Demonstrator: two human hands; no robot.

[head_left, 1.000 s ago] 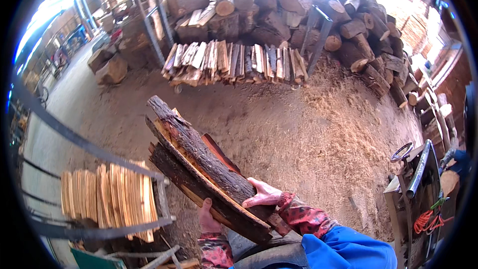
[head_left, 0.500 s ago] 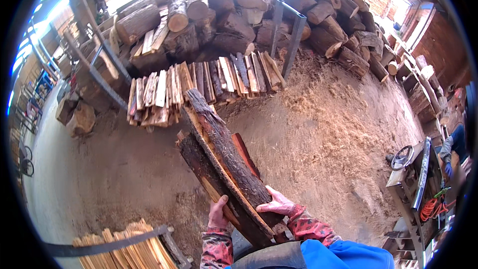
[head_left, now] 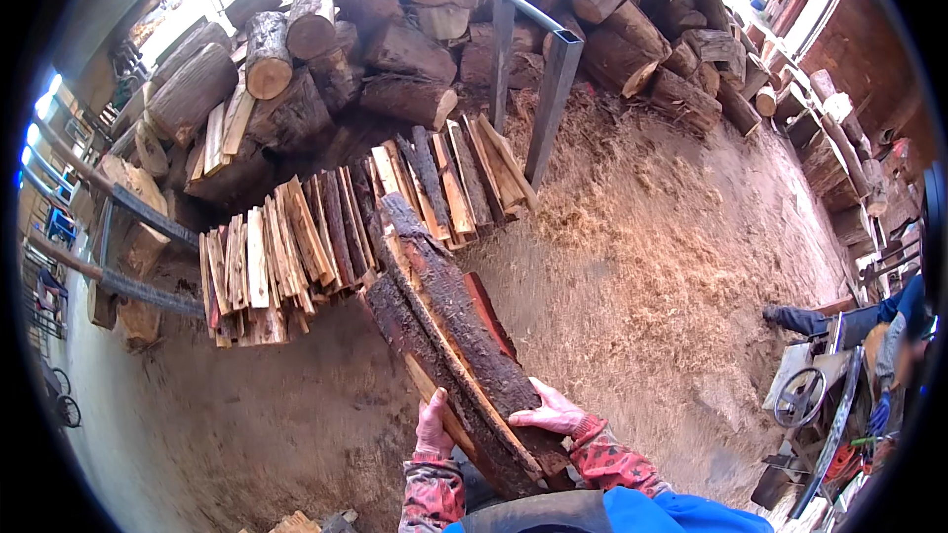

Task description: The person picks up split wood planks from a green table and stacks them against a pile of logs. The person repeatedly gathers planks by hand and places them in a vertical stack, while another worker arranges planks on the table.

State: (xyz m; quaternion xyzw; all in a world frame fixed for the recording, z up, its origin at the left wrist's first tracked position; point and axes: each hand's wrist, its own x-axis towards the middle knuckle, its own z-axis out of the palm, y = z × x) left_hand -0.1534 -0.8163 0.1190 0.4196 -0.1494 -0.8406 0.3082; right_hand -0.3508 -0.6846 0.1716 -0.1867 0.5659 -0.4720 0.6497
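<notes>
Between my two hands I carry a bundle of long, bark-covered split firewood pieces [head_left: 459,326], slanting away from my body toward the upper left. My left hand [head_left: 433,426] grips the bundle's left side, thumb uppermost. On the right side my right hand [head_left: 549,409] is wrapped around it, thumb over the bark. A reddish split piece [head_left: 490,314] shows along the bundle's right edge. Ahead lies a row of stacked split firewood [head_left: 259,257], and the bundle's far end overlaps it in view; whether they touch I cannot tell.
Large round logs [head_left: 405,49] are heaped behind the row. A metal post frame [head_left: 553,104] stands at the row's right end, metal bars [head_left: 148,286] at its left. Sawdust [head_left: 652,266] covers the floor. At far right are a steering wheel [head_left: 799,397] and another person's gloved hand [head_left: 879,415].
The stacked row now appears closer and turned in view, and its far end sits lower left. My hands keep the same hold. The strapped wood at lower left has mostly left the picture.
</notes>
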